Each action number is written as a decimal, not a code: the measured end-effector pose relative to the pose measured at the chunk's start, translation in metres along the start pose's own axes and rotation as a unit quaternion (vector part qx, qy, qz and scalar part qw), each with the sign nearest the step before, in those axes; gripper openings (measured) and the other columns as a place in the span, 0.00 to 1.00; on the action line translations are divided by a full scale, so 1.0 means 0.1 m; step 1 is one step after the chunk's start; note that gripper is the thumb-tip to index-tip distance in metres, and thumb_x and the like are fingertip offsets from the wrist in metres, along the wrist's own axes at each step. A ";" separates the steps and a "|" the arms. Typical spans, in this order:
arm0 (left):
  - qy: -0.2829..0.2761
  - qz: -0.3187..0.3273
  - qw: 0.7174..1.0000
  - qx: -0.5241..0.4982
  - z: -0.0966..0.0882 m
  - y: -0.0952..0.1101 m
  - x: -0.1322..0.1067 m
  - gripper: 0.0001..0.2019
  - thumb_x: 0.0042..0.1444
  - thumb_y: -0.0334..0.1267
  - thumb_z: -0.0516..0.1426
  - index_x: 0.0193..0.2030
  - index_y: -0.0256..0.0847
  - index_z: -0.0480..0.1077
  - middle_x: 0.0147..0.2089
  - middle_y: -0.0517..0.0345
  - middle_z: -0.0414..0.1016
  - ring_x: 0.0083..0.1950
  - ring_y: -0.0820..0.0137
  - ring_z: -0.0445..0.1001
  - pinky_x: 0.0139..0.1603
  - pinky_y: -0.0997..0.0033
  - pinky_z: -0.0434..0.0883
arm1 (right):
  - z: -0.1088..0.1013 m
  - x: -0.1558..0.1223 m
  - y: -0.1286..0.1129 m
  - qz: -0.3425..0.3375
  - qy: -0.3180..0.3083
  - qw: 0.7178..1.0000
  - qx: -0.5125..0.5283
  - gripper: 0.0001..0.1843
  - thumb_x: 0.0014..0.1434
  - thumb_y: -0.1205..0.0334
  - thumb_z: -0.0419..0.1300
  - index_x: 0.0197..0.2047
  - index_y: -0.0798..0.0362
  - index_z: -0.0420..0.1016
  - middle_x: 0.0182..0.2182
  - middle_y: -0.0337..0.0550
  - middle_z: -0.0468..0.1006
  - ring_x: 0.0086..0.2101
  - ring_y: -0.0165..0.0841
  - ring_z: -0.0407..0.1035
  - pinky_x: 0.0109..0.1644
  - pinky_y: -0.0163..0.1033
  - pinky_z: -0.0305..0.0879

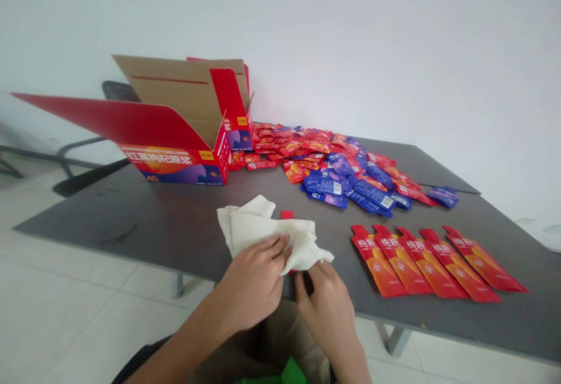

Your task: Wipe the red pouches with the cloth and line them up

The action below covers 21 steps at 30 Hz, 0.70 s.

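My left hand (249, 282) lies over a crumpled white cloth (267, 235), its fingers gripping the fold near the front edge of the grey table (144, 214). My right hand (326, 308) pinches the cloth's lower corner from below. A small red tab (287, 214) pokes out past the cloth's far side, and the rest of that piece is hidden. To the right lies a neat row of several red-orange sachets (429, 264), side by side and out of reach of both hands' fingers.
Behind the hands, a loose heap of red and blue sachets (333, 168) spreads across the table. An open red cardboard box (175, 156) stands at the far left with its flaps spread. A dark chair (118, 92) sits behind it, with a white wall and tiled floor around.
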<state>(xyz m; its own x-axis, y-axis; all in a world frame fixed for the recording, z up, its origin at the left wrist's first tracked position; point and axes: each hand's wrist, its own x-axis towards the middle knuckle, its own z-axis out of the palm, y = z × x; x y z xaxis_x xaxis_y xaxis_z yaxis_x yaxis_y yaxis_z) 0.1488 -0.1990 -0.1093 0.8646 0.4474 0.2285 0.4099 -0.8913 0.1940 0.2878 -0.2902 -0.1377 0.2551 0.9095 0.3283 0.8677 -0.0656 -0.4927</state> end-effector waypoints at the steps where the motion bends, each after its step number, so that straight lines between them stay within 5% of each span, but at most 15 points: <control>1: 0.000 -0.008 1.000 0.004 0.00 -0.04 0.07 0.24 0.58 0.28 0.50 0.62 0.35 0.64 0.65 0.45 0.65 0.66 0.62 0.63 0.68 0.61 0.59 | 0.00 0.00 0.01 -0.006 0.002 1.000 0.006 0.15 0.60 0.70 0.52 0.47 0.55 0.75 0.44 0.50 0.79 0.46 0.42 0.72 0.50 0.45 0.68; 7: -0.009 -0.053 0.998 0.014 0.01 -0.27 0.48 0.22 0.56 0.26 0.48 0.58 0.34 0.69 0.61 0.43 0.69 0.64 0.59 0.65 0.64 0.57 0.64 | 0.01 -0.01 0.04 -0.031 0.017 0.999 0.012 0.23 0.63 0.68 0.50 0.60 0.56 0.68 0.58 0.49 0.70 0.57 0.38 0.65 0.61 0.45 0.63; 14: 0.008 0.011 0.999 -0.034 0.02 -0.02 0.07 0.26 0.55 0.25 0.49 0.62 0.38 0.64 0.66 0.50 0.64 0.68 0.66 0.59 0.69 0.62 0.57 | -0.02 0.00 -0.01 0.019 0.000 1.000 0.011 0.13 0.59 0.70 0.52 0.40 0.53 0.78 0.39 0.49 0.80 0.39 0.41 0.75 0.43 0.44 0.71; 21: 0.003 -0.075 0.997 0.030 0.04 -0.30 0.49 0.23 0.55 0.26 0.49 0.58 0.31 0.68 0.62 0.41 0.69 0.65 0.59 0.65 0.65 0.59 0.62 | 0.01 0.00 0.05 -0.034 0.018 0.999 0.020 0.24 0.61 0.70 0.50 0.60 0.55 0.68 0.58 0.49 0.71 0.57 0.39 0.65 0.61 0.46 0.63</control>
<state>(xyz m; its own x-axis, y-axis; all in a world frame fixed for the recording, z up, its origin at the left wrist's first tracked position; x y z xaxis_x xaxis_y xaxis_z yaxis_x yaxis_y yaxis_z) 0.1805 -0.1509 -0.1080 0.7908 0.5758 0.2075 0.5509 -0.8174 0.1686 0.2914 -0.2905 -0.1407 0.2121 0.8958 0.3905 0.8657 0.0132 -0.5004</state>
